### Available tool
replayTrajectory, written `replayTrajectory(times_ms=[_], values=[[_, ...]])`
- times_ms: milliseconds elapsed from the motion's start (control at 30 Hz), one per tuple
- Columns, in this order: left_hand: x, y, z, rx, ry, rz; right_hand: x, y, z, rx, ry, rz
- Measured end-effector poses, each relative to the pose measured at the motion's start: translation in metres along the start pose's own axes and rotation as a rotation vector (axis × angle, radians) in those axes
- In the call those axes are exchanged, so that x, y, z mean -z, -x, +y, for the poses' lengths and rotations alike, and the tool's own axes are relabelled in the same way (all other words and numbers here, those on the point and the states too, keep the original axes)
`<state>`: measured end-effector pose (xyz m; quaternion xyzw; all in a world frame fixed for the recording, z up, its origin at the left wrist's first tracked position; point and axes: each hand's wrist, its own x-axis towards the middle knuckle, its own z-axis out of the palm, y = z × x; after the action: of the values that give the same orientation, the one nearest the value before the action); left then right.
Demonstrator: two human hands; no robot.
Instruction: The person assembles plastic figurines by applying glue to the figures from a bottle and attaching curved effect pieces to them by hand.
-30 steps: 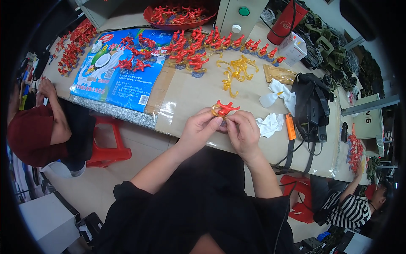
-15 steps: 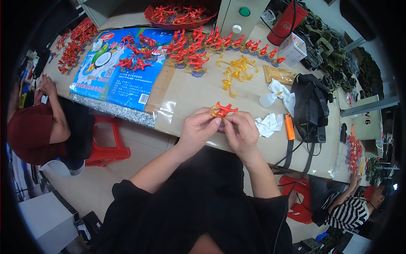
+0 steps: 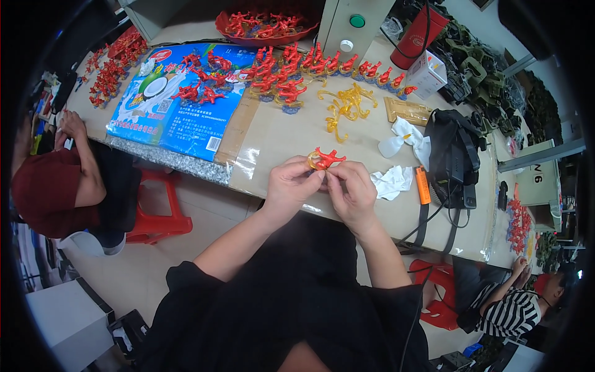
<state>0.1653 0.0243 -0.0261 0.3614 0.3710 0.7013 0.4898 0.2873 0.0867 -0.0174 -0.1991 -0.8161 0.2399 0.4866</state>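
Close to the table's front edge, a small red figurine (image 3: 328,157) with a see-through yellow curl at its left side is held between my two hands. My left hand (image 3: 290,187) pinches it from the left by thumb and fingers. From the other side, my right hand (image 3: 352,191) has its thumb and fingertips closed on the lower part, which they mostly hide. Beyond my hands lies a pile of loose yellow translucent curled pieces (image 3: 348,104). Several finished-looking red figurines (image 3: 290,92) on bluish bases stand in rows at the back.
Left of the rows, more figurines lie on a blue printed cardboard sheet (image 3: 186,105). A red tray (image 3: 266,36) of them stands behind. On the right are a white bottle (image 3: 390,146), crumpled tissue (image 3: 393,182), an orange lighter (image 3: 423,186) and a black bag (image 3: 455,149). Co-workers sit at both sides.
My hands keep their hold on the figurine, with only a slight shift of fingers and tilt. The view has moved a little. The right-hand co-worker's hands have moved slightly.
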Motion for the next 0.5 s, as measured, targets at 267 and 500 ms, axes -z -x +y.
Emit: replayTrajectory(times_ms=[267,500], values=[[-0.003,0.000,0.002,0.019,-0.009,0.005,0.002,-0.001,0.000,0.021,0.001,0.013],[-0.002,0.001,0.001,0.028,0.005,-0.007,0.011,-0.006,-0.013,-0.082,-0.016,-0.013]])
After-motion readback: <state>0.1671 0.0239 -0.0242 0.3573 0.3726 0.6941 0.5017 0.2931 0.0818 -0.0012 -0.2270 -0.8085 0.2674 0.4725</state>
